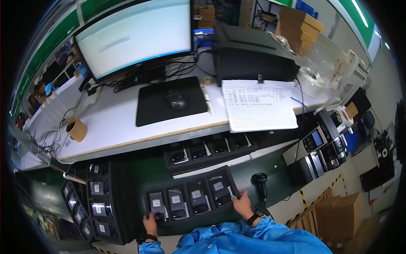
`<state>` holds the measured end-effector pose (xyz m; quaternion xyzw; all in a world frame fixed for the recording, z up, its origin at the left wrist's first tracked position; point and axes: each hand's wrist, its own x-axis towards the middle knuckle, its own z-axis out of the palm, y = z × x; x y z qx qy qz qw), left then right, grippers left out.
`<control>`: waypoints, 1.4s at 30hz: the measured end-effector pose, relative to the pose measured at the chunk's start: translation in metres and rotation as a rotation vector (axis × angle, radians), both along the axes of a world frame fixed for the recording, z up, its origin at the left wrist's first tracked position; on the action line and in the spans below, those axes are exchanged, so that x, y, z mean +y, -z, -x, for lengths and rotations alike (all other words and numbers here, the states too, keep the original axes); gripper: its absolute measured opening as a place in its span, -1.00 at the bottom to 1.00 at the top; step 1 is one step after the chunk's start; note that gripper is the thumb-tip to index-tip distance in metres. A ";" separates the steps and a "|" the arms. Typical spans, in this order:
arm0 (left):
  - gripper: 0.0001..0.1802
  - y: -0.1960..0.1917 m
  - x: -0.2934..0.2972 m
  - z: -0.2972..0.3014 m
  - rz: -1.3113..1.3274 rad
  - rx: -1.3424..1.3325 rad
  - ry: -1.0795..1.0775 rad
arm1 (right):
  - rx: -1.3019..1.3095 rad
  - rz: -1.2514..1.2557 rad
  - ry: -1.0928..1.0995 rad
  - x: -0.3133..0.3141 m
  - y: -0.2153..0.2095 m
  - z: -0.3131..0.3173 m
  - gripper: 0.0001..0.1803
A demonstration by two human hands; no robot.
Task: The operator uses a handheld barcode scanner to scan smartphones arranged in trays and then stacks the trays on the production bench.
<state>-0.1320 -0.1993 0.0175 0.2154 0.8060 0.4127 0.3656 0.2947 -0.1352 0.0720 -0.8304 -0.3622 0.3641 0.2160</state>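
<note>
A black foam tray (187, 198) with phone-like black devices in its row of slots lies before me at the green work surface. Each device, such as the leftmost phone (157, 203), carries a small white label. At the tray's near left corner my left hand (150, 224) is closed on the edge, close to that phone. My right hand (242, 205) grips the right end, thumb over the edge. Behind it, partly under the raised shelf, sits a similar foam tray (171, 164). More filled trays (116, 203) stand stacked to the left.
A handheld scanner (260, 180) stands right of the tray, with a label printer (315, 142) beyond. On the white shelf (110, 137) are a monitor (135, 38), a mouse (176, 101), a clipboard sheet (260, 106) and a black printer (253, 55). Cardboard boxes (338, 216) are at lower right.
</note>
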 end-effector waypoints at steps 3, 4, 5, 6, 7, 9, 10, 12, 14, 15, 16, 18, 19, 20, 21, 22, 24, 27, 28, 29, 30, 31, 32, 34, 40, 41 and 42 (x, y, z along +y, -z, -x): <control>-0.52 -0.018 0.010 0.006 -0.138 -0.135 -0.203 | 0.254 -0.329 -0.158 -0.008 -0.028 -0.012 -0.53; -0.54 -0.026 0.013 0.002 -0.152 -0.175 -0.244 | 0.249 -0.361 -0.148 -0.007 -0.032 -0.017 -0.53; -0.57 -0.034 0.016 -0.005 -0.242 -0.213 -0.253 | 0.323 -0.464 -0.130 -0.005 -0.035 -0.024 -0.51; -0.59 -0.043 0.018 -0.014 -0.339 -0.251 -0.251 | 0.397 -0.565 -0.111 -0.001 -0.035 -0.029 -0.48; -0.63 -0.050 0.025 -0.023 -0.389 -0.280 -0.258 | 0.365 -0.575 -0.124 0.006 -0.035 -0.039 -0.49; -0.65 -0.061 0.049 -0.043 -0.468 -0.349 -0.260 | 0.380 -0.646 -0.114 0.030 -0.029 -0.062 -0.53; -0.65 -0.066 0.065 -0.052 -0.540 -0.411 -0.221 | 0.419 -0.757 -0.110 0.049 -0.025 -0.072 -0.54; -0.70 -0.066 0.109 -0.072 -0.569 -0.201 -0.182 | 0.667 -0.583 0.128 0.089 -0.017 -0.087 -0.57; -0.71 -0.062 0.160 -0.094 -0.556 -0.030 -0.192 | 0.684 -0.671 0.223 0.135 -0.010 -0.096 -0.52; -0.69 -0.060 0.187 -0.105 -0.541 -0.046 -0.212 | 0.571 -0.744 0.197 0.159 -0.009 -0.102 -0.51; -0.67 -0.058 0.207 -0.113 -0.528 -0.044 -0.218 | 0.468 -0.691 0.242 0.171 -0.007 -0.106 -0.50; -0.65 -0.058 0.241 -0.126 -0.538 -0.067 -0.185 | 0.645 -0.768 0.278 0.189 -0.006 -0.106 -0.36; -0.65 -0.059 0.252 -0.131 -0.578 -0.133 -0.144 | 0.555 -0.814 0.258 0.191 -0.004 -0.102 -0.32; -0.65 -0.060 0.261 -0.136 -0.615 -0.188 -0.121 | 0.475 -0.870 0.243 0.190 -0.002 -0.099 -0.28; -0.60 -0.062 0.266 -0.137 -0.608 -0.154 -0.058 | 0.468 -0.842 0.252 0.188 0.001 -0.095 -0.28; -0.60 -0.062 0.268 -0.139 -0.617 -0.162 -0.037 | 0.383 -0.888 0.264 0.182 0.005 -0.091 -0.26; -0.55 -0.062 0.263 -0.143 -0.524 0.083 0.057 | 0.307 -0.918 0.277 0.172 0.014 -0.085 -0.24; -0.53 -0.066 0.239 -0.151 -0.543 0.148 0.013 | 0.001 -0.826 0.144 0.147 0.032 -0.091 -0.23; -0.53 -0.072 0.227 -0.156 -0.475 0.191 -0.013 | -0.049 -0.767 0.194 0.135 0.039 -0.095 -0.26; -0.61 -0.080 0.210 -0.163 -0.500 0.144 -0.021 | -0.140 -0.671 0.193 0.120 0.045 -0.103 -0.25; -0.70 -0.092 0.188 -0.171 -0.471 0.130 0.029 | -0.259 -0.628 0.178 0.103 0.052 -0.112 -0.23; -0.75 -0.110 0.167 -0.177 -0.514 -0.083 0.066 | -0.338 -0.502 0.227 0.086 0.059 -0.115 -0.21; -0.78 -0.129 0.151 -0.188 -0.510 -0.303 0.070 | -0.459 -0.473 0.249 0.069 0.067 -0.122 -0.19; -0.72 -0.180 0.113 -0.202 -0.586 -0.308 0.309 | -0.365 -0.281 0.266 0.041 0.082 -0.136 -0.12; -0.55 -0.342 0.068 -0.210 -0.958 -1.081 1.544 | 0.291 -0.120 0.027 0.045 0.084 -0.147 -0.38; -0.55 -0.359 0.062 -0.218 -0.975 -1.121 1.570 | 0.407 -0.150 -0.006 0.048 0.078 -0.136 -0.44; -0.51 -0.371 0.056 -0.229 -0.996 -1.158 1.603 | 0.502 -0.127 -0.107 0.047 0.070 -0.127 -0.39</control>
